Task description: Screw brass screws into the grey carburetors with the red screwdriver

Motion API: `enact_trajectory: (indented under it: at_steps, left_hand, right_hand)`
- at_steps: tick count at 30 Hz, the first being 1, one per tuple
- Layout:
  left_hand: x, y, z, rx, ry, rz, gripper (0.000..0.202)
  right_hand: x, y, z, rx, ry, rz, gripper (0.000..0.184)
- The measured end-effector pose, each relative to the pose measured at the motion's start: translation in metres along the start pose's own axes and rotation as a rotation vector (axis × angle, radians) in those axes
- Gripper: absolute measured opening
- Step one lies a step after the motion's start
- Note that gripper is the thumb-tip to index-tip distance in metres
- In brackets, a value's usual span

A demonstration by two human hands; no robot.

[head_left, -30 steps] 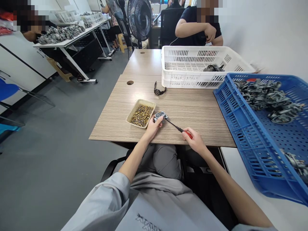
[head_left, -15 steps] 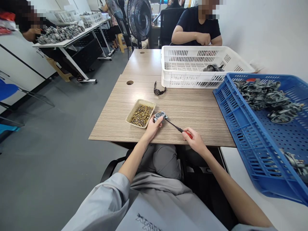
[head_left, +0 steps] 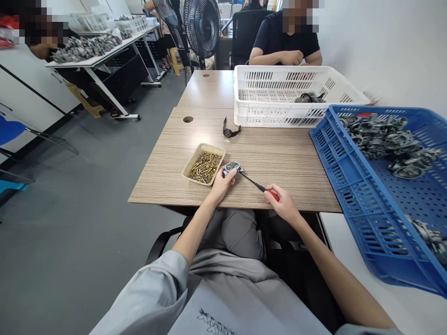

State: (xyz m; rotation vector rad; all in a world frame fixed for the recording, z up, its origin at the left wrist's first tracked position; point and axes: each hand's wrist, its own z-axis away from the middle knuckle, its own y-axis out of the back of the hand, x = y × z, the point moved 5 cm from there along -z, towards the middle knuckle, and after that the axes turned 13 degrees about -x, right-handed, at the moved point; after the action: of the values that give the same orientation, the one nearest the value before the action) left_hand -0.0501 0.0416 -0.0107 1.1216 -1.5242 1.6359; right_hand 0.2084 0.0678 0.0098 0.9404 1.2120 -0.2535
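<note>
My left hand [head_left: 223, 182] is closed around a small grey metal part that looks like a carburetor body [head_left: 232, 166], just above the wooden table. In my right hand [head_left: 282, 201] is a screwdriver [head_left: 260, 187] with a red handle and a long dark shaft. Its tip reaches the right side of the metal part; the exact contact point is too small to make out. Left of my left hand, and close to it, stands a cream plastic tray [head_left: 186, 173] holding many small brass pieces [head_left: 205, 166].
A black wristwatch [head_left: 228, 133] lies farther back on the table [head_left: 167, 163]. Behind it stands a white crate [head_left: 275, 116]; at right, a blue crate [head_left: 352, 186] holds grey metal parts [head_left: 384, 135]. A co-worker [head_left: 284, 42] sits opposite. Fans [head_left: 202, 28] stand beyond the table.
My hands, the metal part and the screwdriver stay almost in place. The co-worker opposite has shifted slightly, with hand and forearm a little lower.
</note>
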Motion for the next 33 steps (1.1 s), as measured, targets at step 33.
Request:
enact_trajectory:
  at_steps: [33]
  left_hand:
    - [0.0014, 0.0002, 0.0009, 0.039, 0.009, -0.101, 0.069]
  right_hand:
    - [-0.0006, -0.0008, 0.0017, 0.024, -0.002, 0.095, 0.029]
